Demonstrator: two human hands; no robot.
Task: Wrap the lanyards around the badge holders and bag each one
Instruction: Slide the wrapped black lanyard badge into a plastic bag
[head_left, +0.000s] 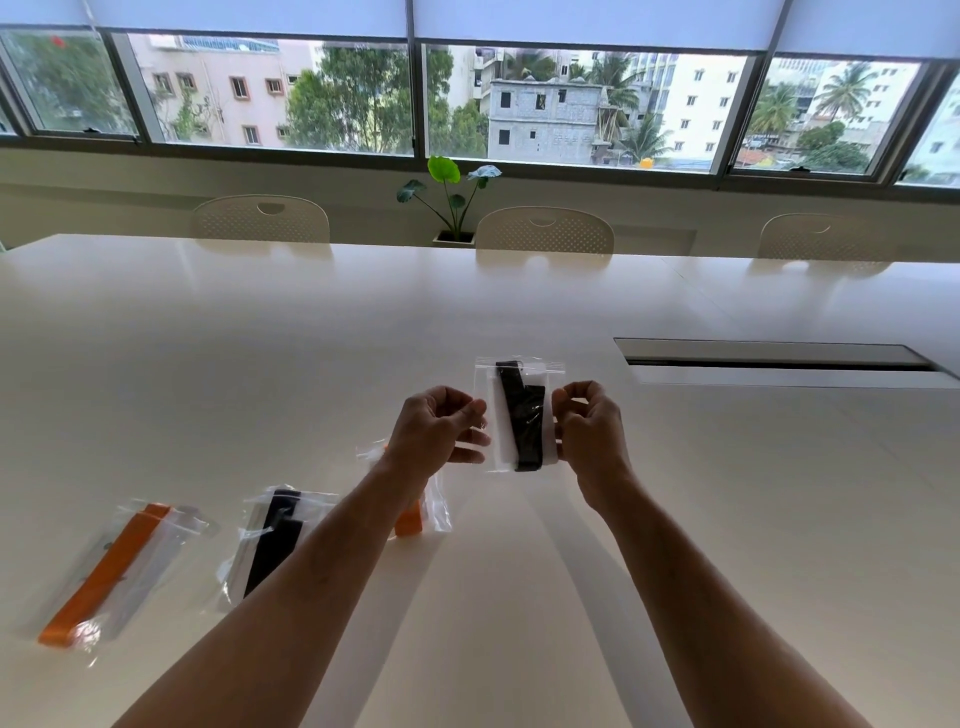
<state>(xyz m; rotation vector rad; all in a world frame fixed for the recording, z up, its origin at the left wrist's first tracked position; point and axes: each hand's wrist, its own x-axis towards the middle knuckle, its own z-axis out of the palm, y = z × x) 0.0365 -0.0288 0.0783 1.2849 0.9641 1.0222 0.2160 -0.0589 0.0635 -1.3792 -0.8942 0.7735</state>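
My left hand (434, 431) and right hand (587, 431) are pinching the side edges of a clear, crinkly bag (519, 415), holding it above the glossy white table (311, 338). Inside it, a black lanyard (522, 415) is wrapping a flat white holder (503, 431). Three filled bags are lying left of it.

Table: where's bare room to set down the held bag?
Free: the table right of the right hand, below the cable slot; also the far strip toward the chairs. Crowded: near left, where the orange-lanyard bag, black-lanyard bag and a third bag lie.
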